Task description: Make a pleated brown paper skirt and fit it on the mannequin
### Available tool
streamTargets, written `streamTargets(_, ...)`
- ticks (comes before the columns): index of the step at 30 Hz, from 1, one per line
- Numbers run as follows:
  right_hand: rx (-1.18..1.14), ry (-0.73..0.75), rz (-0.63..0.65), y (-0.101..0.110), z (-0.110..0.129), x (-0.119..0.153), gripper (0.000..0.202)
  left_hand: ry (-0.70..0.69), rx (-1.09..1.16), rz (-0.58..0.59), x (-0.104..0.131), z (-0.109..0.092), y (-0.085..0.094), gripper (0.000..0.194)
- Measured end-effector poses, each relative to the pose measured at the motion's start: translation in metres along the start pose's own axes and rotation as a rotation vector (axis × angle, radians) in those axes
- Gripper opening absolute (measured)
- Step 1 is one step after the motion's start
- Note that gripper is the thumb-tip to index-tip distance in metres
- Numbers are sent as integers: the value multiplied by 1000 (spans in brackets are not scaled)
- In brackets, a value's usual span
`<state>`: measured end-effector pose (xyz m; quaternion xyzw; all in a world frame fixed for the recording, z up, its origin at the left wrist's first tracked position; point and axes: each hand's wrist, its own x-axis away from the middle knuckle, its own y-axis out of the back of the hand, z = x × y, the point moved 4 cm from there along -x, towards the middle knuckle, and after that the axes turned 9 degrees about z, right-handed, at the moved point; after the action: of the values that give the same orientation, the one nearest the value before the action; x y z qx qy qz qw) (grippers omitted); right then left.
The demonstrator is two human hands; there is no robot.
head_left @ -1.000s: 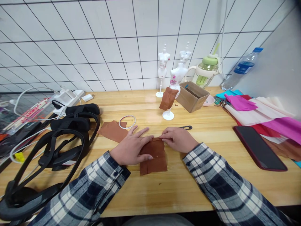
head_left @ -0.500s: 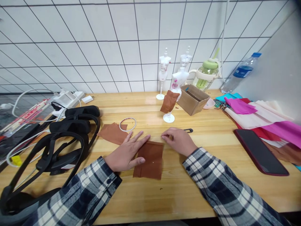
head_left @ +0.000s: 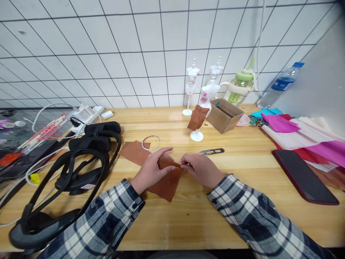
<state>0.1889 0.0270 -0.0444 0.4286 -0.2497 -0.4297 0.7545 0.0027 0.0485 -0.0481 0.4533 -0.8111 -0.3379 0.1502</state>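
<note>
Both my hands are on a square piece of brown fabric (head_left: 166,185) at the middle of the table. My left hand (head_left: 155,167) grips its upper edge between thumb and fingers. With bent fingers, my right hand (head_left: 201,168) pinches the upper right corner. The edge between them is lifted and folded, and the lower part hangs down toward the table. A second brown fabric piece (head_left: 133,153) lies flat to the left, partly under a thin silvery ring (head_left: 151,142). Beyond my right hand lie small thread snips (head_left: 212,151).
White miniature dress forms (head_left: 207,94) stand at the back, the front one with brown fabric on it. Beside them are a cardboard box (head_left: 225,116) and a cup (head_left: 239,86). A black headset (head_left: 88,169) fills the left; a phone (head_left: 304,176) and coloured fabrics (head_left: 304,138) lie right.
My left hand has gone from lying flat with fingers spread to gripping the fabric. My right hand has moved onto the corner. The fabric's upper edge has been raised. The view has shifted slightly.
</note>
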Motion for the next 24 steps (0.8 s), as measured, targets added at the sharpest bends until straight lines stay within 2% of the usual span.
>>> streamTargets(2, -8, 30, -4, -1, 1, 0, 13, 5, 16, -64, 1, -1, 1, 48)
streamTargets(4, -10, 33, -28, 1, -7, 2, 23, -30, 126, -104, 3, 0, 4, 54)
streamTargets(6, -2, -47, -120, 11, -23, 5, 21, -78, 301, -125, 4, 2, 8, 66)
streamTargets(7, -8, -119, -207, 19, -33, 8, 18, -92, 378, -136, 4, 4, 9, 68)
streamTargets(8, -36, -201, -349, 30, -44, 13, 17, -92, 440, -152, 3, 6, 11, 65)
streamTargets(10, -104, -280, -699, 52, -57, 27, 19, -56, 512, -185, 2, 10, 12, 51)
streamTargets(12, -31, -234, -961, 65, -55, 38, 20, -8, 520, -225, 1, 12, 13, 37)
streamTargets(13, 48, -177, -998, 66, -48, 40, 18, 3, 510, -253, 2, 13, 14, 32)
streamTargets(14, 139, -111, -965, 64, -40, 38, 16, 1, 496, -288, 3, 13, 15, 30)
streamTargets(16, 289, -1, -743, 52, -22, 28, 13, -51, 466, -380, 6, 11, 19, 30)
streamTargets(18, 341, 20, -544, 39, -12, 19, 13, -126, 441, -457, 10, 9, 24, 31)
streamTargets(19, 328, 5, -489, 36, -10, 15, 14, -150, 435, -475, 11, 9, 25, 31)
streamTargets(21, 252, -61, -461, 35, -14, 13, 13, -157, 445, -475, 12, 9, 27, 30)
streamTargets(24, 64, -277, -556, 43, -33, 18, 9, -119, 497, -470, 10, 12, 26, 31)
